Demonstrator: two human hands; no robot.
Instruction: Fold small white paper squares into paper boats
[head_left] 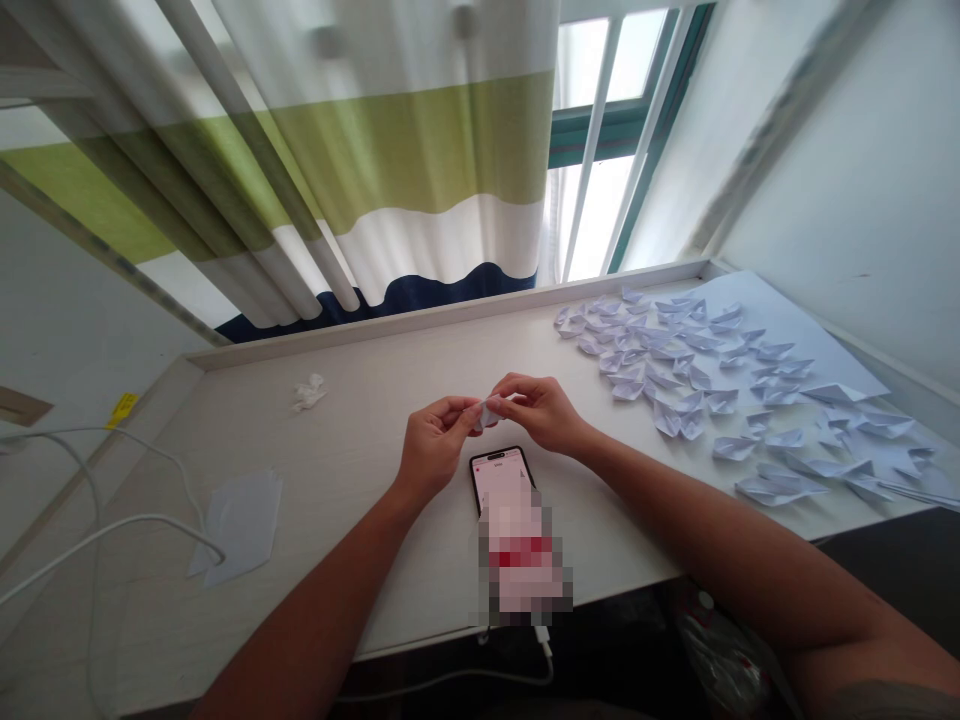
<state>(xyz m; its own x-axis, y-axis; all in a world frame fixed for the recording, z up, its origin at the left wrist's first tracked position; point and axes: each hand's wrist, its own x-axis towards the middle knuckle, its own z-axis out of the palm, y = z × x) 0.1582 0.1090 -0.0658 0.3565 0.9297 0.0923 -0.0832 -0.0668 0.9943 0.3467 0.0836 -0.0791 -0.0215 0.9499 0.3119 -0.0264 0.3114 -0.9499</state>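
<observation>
A small folded piece of white paper (485, 414) is pinched between my two hands above the middle of the white table. My left hand (441, 440) grips its left side with thumb and fingers. On the other side my right hand (541, 408) holds it the same way, the fingertips of both hands nearly meeting. The fingers cover much of the paper, so its exact folded shape is hidden. Just below the hands lies a phone (514, 530) with a lit pink screen, partly blurred out.
Many folded paper boats (679, 365) spread over the table's right side, some on a large white sheet (787, 325). Crumpled tissue (307, 392) lies at left, above a stack of paper slips (244, 520) crossed by a white cable (135, 523). A raised rim (450, 312) runs along the back.
</observation>
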